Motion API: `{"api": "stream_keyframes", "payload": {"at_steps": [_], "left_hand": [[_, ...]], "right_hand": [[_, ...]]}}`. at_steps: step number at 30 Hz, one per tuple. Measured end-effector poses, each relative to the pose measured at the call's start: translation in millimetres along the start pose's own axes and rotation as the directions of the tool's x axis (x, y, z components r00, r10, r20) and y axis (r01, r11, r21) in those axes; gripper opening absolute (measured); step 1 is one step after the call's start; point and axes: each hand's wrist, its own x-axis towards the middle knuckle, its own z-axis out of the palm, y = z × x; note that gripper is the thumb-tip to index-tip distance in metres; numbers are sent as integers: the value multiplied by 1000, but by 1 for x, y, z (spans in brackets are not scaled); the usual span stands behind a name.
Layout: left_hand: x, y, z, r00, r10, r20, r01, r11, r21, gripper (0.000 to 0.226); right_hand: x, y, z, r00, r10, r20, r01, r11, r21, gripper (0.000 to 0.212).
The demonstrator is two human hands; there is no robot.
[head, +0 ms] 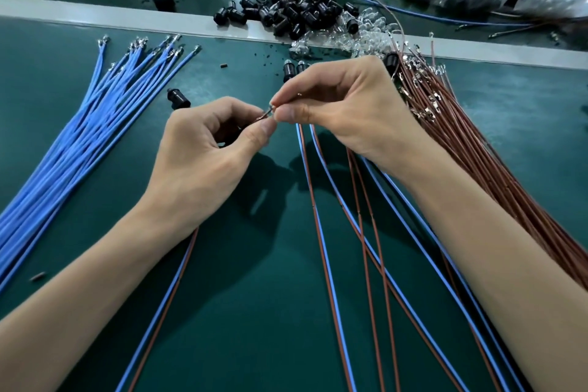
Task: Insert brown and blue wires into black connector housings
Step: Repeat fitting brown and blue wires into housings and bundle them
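While left hand (203,153), right hand (337,105) pinch, wire terminal (266,114) glints.

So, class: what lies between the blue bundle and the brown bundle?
Head view: the left hand and right hand, pinching a terminal, above paired wires.

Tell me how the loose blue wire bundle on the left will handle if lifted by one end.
Probably floppy: the blue wire bundle lies in gentle curves and fans apart, unbound, so strands would likely sag and slip out. Seemingly light, being thin strands. Its metal terminals look small and may snag one another or bend.
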Motion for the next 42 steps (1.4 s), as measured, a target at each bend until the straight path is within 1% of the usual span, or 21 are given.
{"api": "stream_keyframes", "payload": {"at_steps": [3,6,13,19,24,28,30,37,42], "left_hand": [[1,-1,-1,1000,-17,-7,17,999,-37,10],[1,-1,-1,1000,-22,-10,21,998,-54,10],[1,-1,-1,1000,-4,10,5,999,-40,13],[1,1,-1,999,-43,1,43,996,-79,10],[2,0,-1,998,-70,9,70,994,-89,14],[3,-1,-2,996,-93,2,93,987,-131,15],[3,-1,-2,996,-91,3,91,986,-139,13],[2,2,-1,997,-77,-5,75,988,-135,11],[2,2,-2,996,-85,-12,82,986,-143,11]], "right_hand": [[0,2,4,998,-25,-65,26,1000,12,24],[1,3,3,997,-29,-75,29,1000,-8,25],[2,5,-1,999,-33,-13,33,999,-18,28],[0,4,-5,999,-45,27,45,999,-13,32],[0,5,-5,999,-42,32,44,997,-68,23],[-1,6,-2,997,-45,64,58,977,-206,10],[-1,4,-3,996,-45,75,62,968,-244,8],[-2,2,-4,995,5,98,14,982,-190,8],[-2,1,-3,996,-14,89,34,971,-235,7]]}}
